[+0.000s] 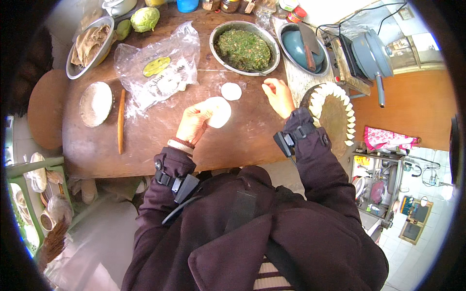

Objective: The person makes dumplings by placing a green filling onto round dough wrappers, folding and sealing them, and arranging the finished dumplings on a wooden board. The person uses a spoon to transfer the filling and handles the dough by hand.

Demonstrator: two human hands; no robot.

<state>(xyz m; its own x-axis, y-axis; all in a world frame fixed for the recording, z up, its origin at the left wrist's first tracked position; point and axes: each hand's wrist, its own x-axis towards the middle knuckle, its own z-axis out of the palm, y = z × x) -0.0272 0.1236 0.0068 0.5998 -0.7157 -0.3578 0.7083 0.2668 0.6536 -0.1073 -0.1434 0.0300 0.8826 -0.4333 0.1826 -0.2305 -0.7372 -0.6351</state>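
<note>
My left hand (195, 122) pinches a round, thin dough wrapper (220, 112) above the wooden table. Just past it a second wrapper (231, 91) lies flat on the tabletop. My right hand (279, 96) is over the table, fingers curled, below a metal bowl (276, 58) of chopped green filling (244, 50); whether it holds something small cannot be told. To its right, folded dumplings (317, 101) line the edge of a round board (333, 122) in a curved row. A wooden rolling pin (121, 122) lies at the left, beside a dish of white flour (96, 104).
A clear plastic bag (160, 69) with white pieces lies behind my left hand. A cleaver (308, 45) rests across a basin (283, 30) at the back right. A basin with cloth (106, 45) and a cabbage (145, 19) stand back left; a blue pan (372, 54) stands far right.
</note>
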